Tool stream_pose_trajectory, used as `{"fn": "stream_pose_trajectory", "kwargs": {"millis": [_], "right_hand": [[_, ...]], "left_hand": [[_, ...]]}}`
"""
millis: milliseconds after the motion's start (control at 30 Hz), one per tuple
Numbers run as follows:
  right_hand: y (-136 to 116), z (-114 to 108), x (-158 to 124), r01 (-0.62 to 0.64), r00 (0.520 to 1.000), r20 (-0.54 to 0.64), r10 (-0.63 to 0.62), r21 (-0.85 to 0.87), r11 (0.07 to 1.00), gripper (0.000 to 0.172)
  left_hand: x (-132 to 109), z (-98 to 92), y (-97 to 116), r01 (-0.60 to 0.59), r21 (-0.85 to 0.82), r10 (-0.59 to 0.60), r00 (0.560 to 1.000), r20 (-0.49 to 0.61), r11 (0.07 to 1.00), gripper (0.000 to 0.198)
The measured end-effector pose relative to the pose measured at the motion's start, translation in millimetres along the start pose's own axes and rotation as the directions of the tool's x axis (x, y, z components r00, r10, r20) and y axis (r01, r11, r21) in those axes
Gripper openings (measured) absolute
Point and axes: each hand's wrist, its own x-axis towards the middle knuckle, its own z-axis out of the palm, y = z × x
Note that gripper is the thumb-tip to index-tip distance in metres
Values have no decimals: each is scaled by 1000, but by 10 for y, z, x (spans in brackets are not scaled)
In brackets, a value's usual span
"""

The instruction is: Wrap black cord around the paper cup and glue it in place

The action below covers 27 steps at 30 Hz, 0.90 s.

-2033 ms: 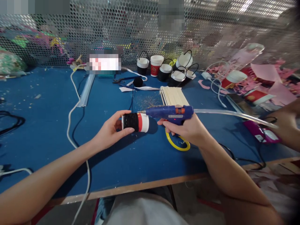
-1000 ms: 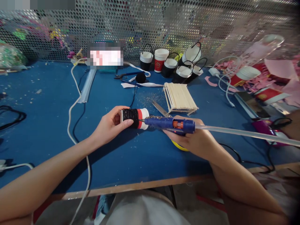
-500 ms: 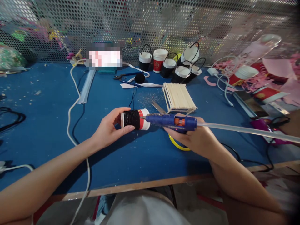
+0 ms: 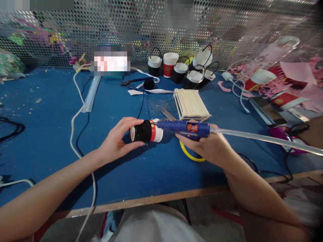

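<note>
My left hand [image 4: 116, 141] grips a small paper cup [image 4: 146, 131] lying on its side; black yarn is wound round most of it, with a red band and white rim toward the right. My right hand [image 4: 205, 148] holds a blue hot glue gun [image 4: 185, 127], its nozzle touching the cup's upper side by the red band. A clear glue stick [image 4: 262, 139] juts from the gun's back to the right. A black yarn strand [image 4: 142, 102] runs from the cup to a small black ball [image 4: 148, 83]. Both hands hover just above the blue table [image 4: 50, 134].
Scissors with a yellow handle [image 4: 188, 154] lie under my right hand. A stack of wooden sticks [image 4: 190, 103] sits behind the gun. Several cups with black handles [image 4: 194, 75] stand by the mesh wall. White cables [image 4: 75, 114] cross the left. Pink paper scraps [image 4: 290, 80] lie right.
The glue gun's nozzle came down onto the cup and has slid along it near the red band. My left hand has turned the cup slightly; more black yarn shows.
</note>
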Motion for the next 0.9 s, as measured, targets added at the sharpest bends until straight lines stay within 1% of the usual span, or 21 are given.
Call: {"fn": "stream_pose_trajectory", "kwargs": {"millis": [100,200,267,367,500,600,667,733,833,900], "right_hand": [[45,15,-13,59,998,-1,-59,-64,996,17],[107,33,-38,104,995,9,-103,-122,987,22],[132,40,-52,107,994,13,-106,-138,985,24],[120,39,-55,85,996,-3,-86,-131,988,23],[48,30,-41,81,996,-20,-83,-76,994,21],[7,31,-36,72,996,-60,-73,-15,997,20],[0,38,-42,74,993,-95,-74,-10,997,19],[6,45,-51,102,989,-110,-103,-21,995,19],[29,53,-67,154,985,-80,-155,-8,988,22],[46,61,-76,160,986,-55,-160,5,987,24]], "left_hand": [[5,-3,-1,-39,18,39,999,2,999,55],[7,-6,-2,-58,37,58,998,5,998,53],[7,-5,-2,-54,45,54,999,5,998,52],[5,3,-11,-32,18,32,999,3,999,53],[-4,22,-51,60,-63,-62,998,-23,996,57],[-15,31,-83,138,-110,-141,990,-23,984,58],[-22,35,-93,181,-144,-185,983,-16,973,57],[-25,37,-90,222,-175,-227,974,-13,959,57],[-17,41,-68,267,-211,-277,961,-20,940,56],[-7,45,-50,287,-237,-302,953,-28,928,55]]}}
